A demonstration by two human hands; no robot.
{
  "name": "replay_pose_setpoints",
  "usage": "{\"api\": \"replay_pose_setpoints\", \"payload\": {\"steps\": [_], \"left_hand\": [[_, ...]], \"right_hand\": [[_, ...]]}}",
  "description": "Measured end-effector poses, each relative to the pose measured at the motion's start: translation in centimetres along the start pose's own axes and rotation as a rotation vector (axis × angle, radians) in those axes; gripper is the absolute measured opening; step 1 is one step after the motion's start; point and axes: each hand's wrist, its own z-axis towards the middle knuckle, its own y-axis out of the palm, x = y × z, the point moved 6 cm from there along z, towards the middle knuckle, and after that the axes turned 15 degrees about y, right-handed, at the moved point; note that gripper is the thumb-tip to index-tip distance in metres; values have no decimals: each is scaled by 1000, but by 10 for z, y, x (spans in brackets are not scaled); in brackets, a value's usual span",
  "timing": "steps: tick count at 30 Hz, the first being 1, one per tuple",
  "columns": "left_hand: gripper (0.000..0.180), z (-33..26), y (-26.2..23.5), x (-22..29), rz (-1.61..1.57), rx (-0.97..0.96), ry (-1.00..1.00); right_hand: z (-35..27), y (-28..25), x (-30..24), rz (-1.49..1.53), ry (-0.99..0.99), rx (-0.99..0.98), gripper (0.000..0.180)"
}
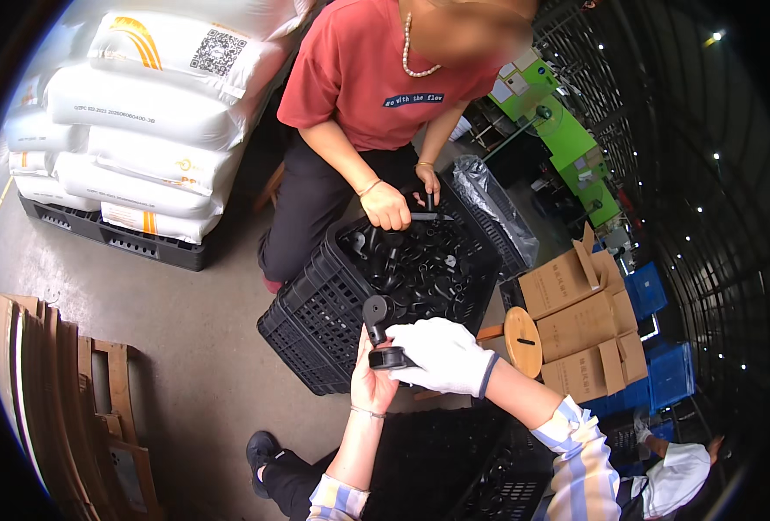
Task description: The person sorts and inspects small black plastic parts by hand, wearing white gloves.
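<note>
My left hand (372,380), bare with a thin bracelet at the wrist, is closed around a black plastic part with a round disc head (378,310) and a short stem. My right hand (444,354), in a white glove, comes in from the right, its fingers closed on a second black rounded plastic part (389,358). That part lies against my left palm; whether the two parts are joined cannot be told. Just beyond my hands stands a black slatted crate (315,300) filled with loose black plastic parts (419,269).
Across the crate a seated person in a red shirt (359,78) holds a flat dark tool (428,216) and a black part. White sacks (142,122) stand piled on a black pallet at left. Cardboard boxes (576,304) and a round wooden stool (522,341) are at right.
</note>
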Motion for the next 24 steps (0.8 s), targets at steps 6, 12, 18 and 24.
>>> {"api": "replay_pose_setpoints", "payload": {"steps": [6, 12, 18, 24], "left_hand": [[42, -6, 19, 0, 456, -241, 152], [39, -18, 24, -19, 682, -306, -124], [39, -50, 14, -58, 802, -359, -208], [45, -97, 6, -89, 1121, -715, -366]], "right_hand": [[-10, 29, 45, 1012, 246, -1, 29], [-27, 68, 56, 1687, 15, -104, 31], [-72, 99, 84, 2306, 204, 47, 42], [-165, 111, 119, 2557, 398, 428, 37]]}}
